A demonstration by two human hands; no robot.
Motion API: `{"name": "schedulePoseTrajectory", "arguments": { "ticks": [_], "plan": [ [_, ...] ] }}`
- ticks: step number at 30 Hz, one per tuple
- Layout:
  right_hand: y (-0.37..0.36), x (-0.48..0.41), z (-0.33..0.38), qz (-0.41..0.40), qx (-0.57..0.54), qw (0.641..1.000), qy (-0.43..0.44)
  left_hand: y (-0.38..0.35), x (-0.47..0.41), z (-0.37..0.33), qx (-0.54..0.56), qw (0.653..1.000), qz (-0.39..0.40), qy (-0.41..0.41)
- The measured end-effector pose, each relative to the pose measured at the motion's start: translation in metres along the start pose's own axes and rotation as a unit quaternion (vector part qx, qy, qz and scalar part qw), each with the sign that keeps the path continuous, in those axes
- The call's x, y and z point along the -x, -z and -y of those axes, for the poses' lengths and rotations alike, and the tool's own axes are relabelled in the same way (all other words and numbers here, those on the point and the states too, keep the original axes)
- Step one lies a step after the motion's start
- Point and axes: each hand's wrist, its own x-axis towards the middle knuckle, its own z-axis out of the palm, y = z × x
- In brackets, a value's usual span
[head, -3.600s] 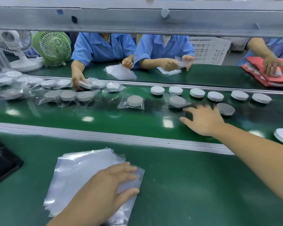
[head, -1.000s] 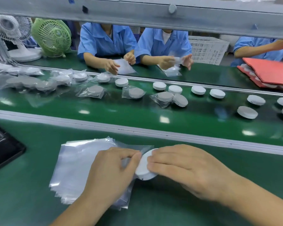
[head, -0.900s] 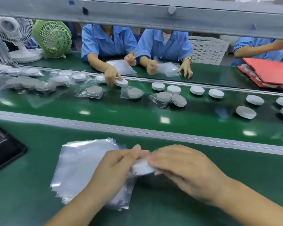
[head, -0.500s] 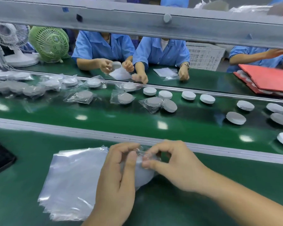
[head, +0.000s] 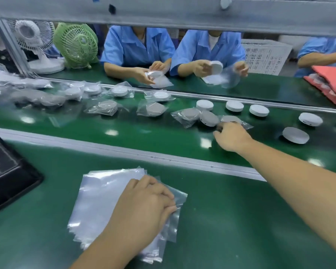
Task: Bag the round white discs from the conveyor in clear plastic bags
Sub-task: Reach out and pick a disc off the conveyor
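A stack of clear plastic bags (head: 101,199) lies on the green bench in front of me. My left hand (head: 144,206) rests on its right part, fingertips at the bags' right edge. My right hand (head: 232,137) reaches out over the conveyor belt (head: 144,131). Its fingers touch a bagged disc (head: 231,119) lying on the belt. Beside that lie a tilted bare disc (head: 209,118) and another bagged disc (head: 188,115). Bare white discs (head: 204,104) (head: 295,134) sit further back and to the right. More bagged discs (head: 153,109) trail off to the left.
A metal rail (head: 124,150) divides my bench from the belt. A black tray (head: 6,171) sits at my left. Across the belt, workers in blue (head: 138,47) bag discs. Two fans (head: 76,43), a white basket (head: 264,55), red sheets (head: 332,80) and an overhead beam (head: 163,12) are also present.
Both hands were bagging a disc over the stack. Now my right hand has carried the bagged disc out onto the belt, and my left hand has settled on the bag stack.
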Motion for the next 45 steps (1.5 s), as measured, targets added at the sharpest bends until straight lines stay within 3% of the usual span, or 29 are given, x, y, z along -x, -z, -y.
{"name": "schedulePoseTrajectory", "arguments": {
  "ticks": [2, 3, 6, 8, 10, 12, 14, 16, 18, 21, 24, 27, 29, 36, 41, 43, 45],
  "plan": [
    [-0.006, 0.035, 0.022, -0.062, 0.034, 0.994, 0.082, -0.002, 0.0, 0.001, 0.02, 0.999, -0.03, 0.021],
    [-0.009, 0.06, 0.031, -0.087, 0.0, 0.983, 0.16, -0.002, 0.0, 0.002, 0.046, 0.997, -0.056, 0.041],
    [-0.017, 0.142, 0.044, -0.038, -0.188, 0.908, 0.372, 0.004, -0.004, 0.004, 0.155, 0.974, -0.124, 0.106],
    [-0.028, 0.173, 0.041, -0.043, -0.244, 0.872, 0.422, 0.008, -0.006, 0.001, 0.236, 0.952, -0.143, 0.132],
    [-0.038, 0.184, 0.039, -0.102, -0.305, 0.861, 0.394, 0.01, -0.006, -0.005, 0.307, 0.93, -0.136, 0.148],
    [-0.042, 0.186, 0.036, -0.146, -0.376, 0.859, 0.316, 0.01, -0.005, -0.011, 0.323, 0.933, -0.094, 0.13],
    [-0.042, 0.183, 0.025, -0.146, -0.391, 0.868, 0.269, 0.007, -0.002, -0.014, 0.228, 0.969, -0.062, 0.076],
    [-0.044, 0.181, 0.014, -0.128, -0.307, 0.892, 0.307, 0.006, 0.0, -0.018, 0.123, 0.991, -0.044, 0.029],
    [-0.048, 0.18, 0.005, -0.085, -0.232, 0.898, 0.365, 0.002, 0.0, -0.022, 0.05, 0.998, -0.031, -0.013],
    [-0.05, 0.173, -0.001, -0.063, -0.28, 0.893, 0.347, -0.008, 0.002, -0.029, 0.006, 0.998, -0.01, -0.06],
    [-0.053, 0.168, -0.004, -0.109, -0.325, 0.901, 0.265, -0.013, 0.004, -0.031, -0.007, 0.997, -0.023, -0.078],
    [-0.053, 0.162, -0.007, -0.141, -0.292, 0.938, 0.12, -0.013, 0.004, -0.034, 0.002, 0.995, -0.049, -0.081],
    [-0.054, 0.158, -0.007, -0.146, -0.274, 0.948, 0.069, -0.012, 0.003, -0.036, 0.02, 0.995, -0.063, -0.079],
    [-0.057, 0.158, -0.006, -0.123, -0.254, 0.952, 0.117, -0.01, 0.003, -0.032, 0.009, 0.996, -0.033, -0.08],
    [-0.062, 0.152, -0.006, -0.124, -0.26, 0.952, 0.108, -0.014, 0.002, -0.03, 0.027, 0.991, -0.095, -0.087],
    [-0.058, 0.149, -0.008, -0.138, -0.279, 0.946, 0.093, -0.016, 0.002, -0.028, 0.052, 0.989, -0.118, -0.075],
    [-0.05, 0.138, -0.026, -0.199, -0.185, 0.957, 0.101, -0.021, 0.001, -0.027, 0.061, 0.989, -0.115, -0.071]
  ]
}}
